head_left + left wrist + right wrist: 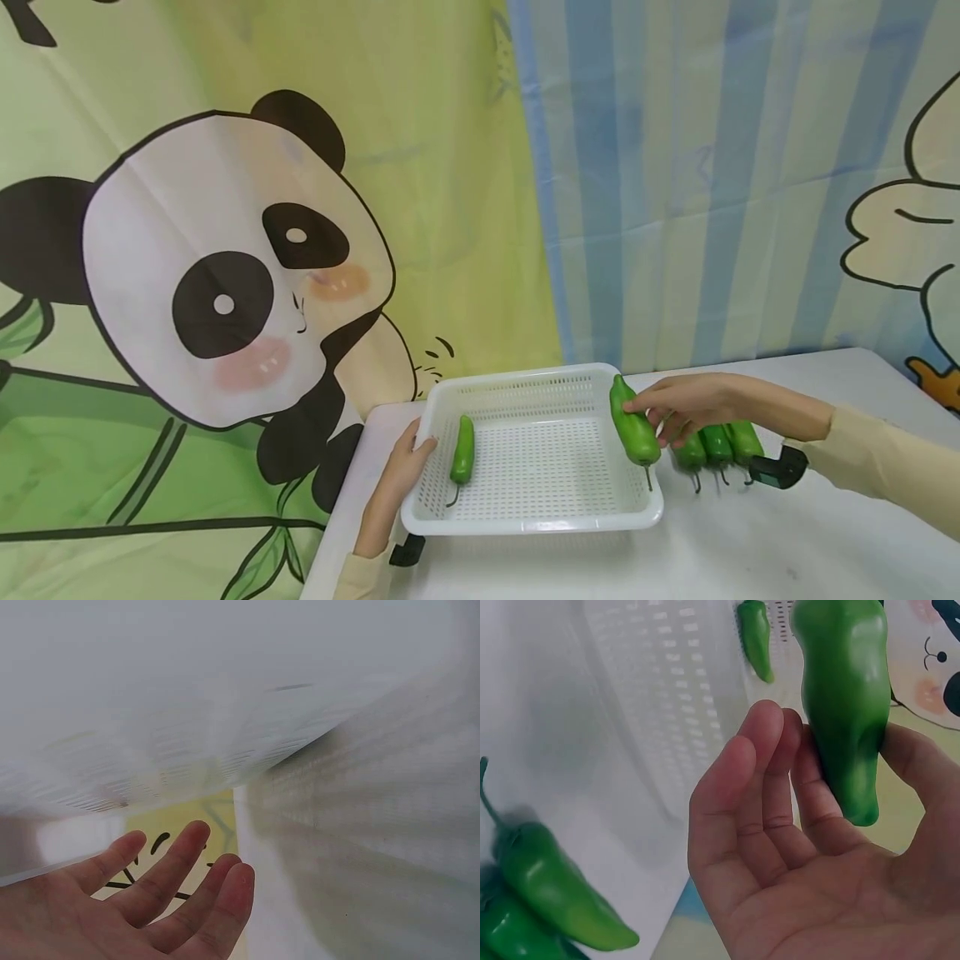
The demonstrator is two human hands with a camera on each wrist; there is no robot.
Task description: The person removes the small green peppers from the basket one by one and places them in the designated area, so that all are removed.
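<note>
My right hand (686, 404) pinches a large green pepper (633, 429) between thumb and fingers, over the right rim of a white plastic basket (536, 527). The pepper's stem points down toward me in the head view; its narrow end shows against the palm in the right wrist view. Inside the basket, near its left wall, lies a slimmer green pepper (464, 450). My left hand (405, 467) holds the basket's left rim, thumb over the edge. From below, the left wrist view shows its fingers (161, 881) outside the basket wall, with the thumb hidden.
Several green peppers (717, 444) lie side by side on the white table (750, 550), right of the basket and partly behind my right hand. A printed curtain (480, 208) with a panda hangs right behind the table's back edge.
</note>
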